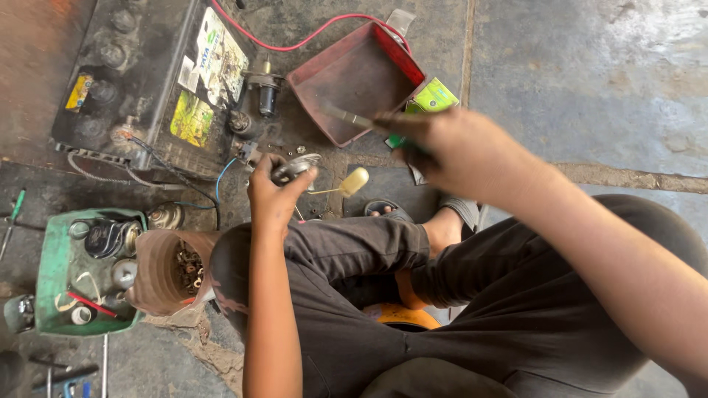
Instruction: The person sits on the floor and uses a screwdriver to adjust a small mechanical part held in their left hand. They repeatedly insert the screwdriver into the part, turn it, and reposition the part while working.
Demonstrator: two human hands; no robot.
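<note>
Grey metal, left hand: left hand (pixel 274 193) closed round a small round metal part (pixel 293 169), fingers curled tight, thumb on top, held up just above the knee.
Right hand: right hand (pixel 450 151) blurred mid-swing, fist closed on a thin tool (pixel 346 116) with a greenish handle, metal tip poking out over the red tray (pixel 354 77). Looks like a screwdriver, too smeared to call for sure.
Where the part sits: in the air between both hands, right in front of the car battery (pixel 158 81), nothing under it but gritty concrete floor (pixel 590 74).
Risk, slip: tip pointed roughly toward the holding fingers, so a skid off that round surface probably means a jab in the palm. Blur suggests speed, not helping.
Risk, drop: tiny bits falling out would likely vanish in the floor dirt, tray sits off to the side, not underneath.
Risk, battery: loose red wire (pixel 295 40) and bare terminals close by, metal tool swinging near them could short something, guessing here.
Around: green box (pixel 51 273) of odd parts at the left, brown pot (pixel 158 276) of nuts beside it touching the knee, small motor-like piece (pixel 264 92) by the battery, cream knobbed thing (pixel 352 182) on the floor near the sandalled foot (pixel 413 217).
</note>
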